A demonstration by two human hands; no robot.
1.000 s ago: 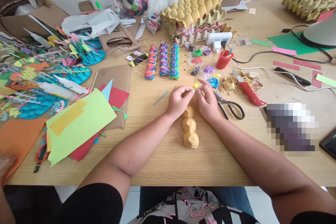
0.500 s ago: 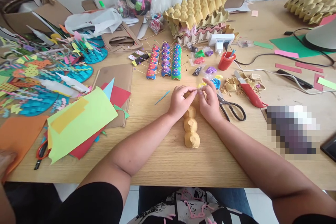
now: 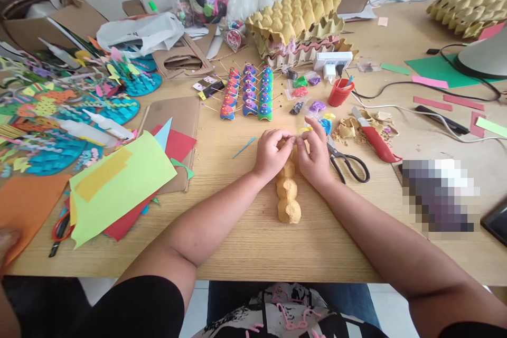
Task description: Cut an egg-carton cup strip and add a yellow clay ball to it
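Left hand [image 3: 274, 153] and right hand [image 3: 315, 157] pinch fingertips together over one carton strip [image 3: 288, 190], blocking its far end; cannot tell what's gripped. Three painted strips [image 3: 249, 92] stand beyond; one scissors [image 3: 336, 153], one knife [image 3: 375, 139] rightward.

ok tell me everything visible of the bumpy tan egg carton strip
The bumpy tan egg carton strip looks like moulded paper pulp: rounded humps in a row, unpainted, with rough patches. It lies on the wooden table, lengthwise away from the person. The left hand and right hand partly hide its far end; contact is unclear.

Both hands [image 3: 273, 156] [image 3: 314, 159], fingertips [image 3: 292, 140] together
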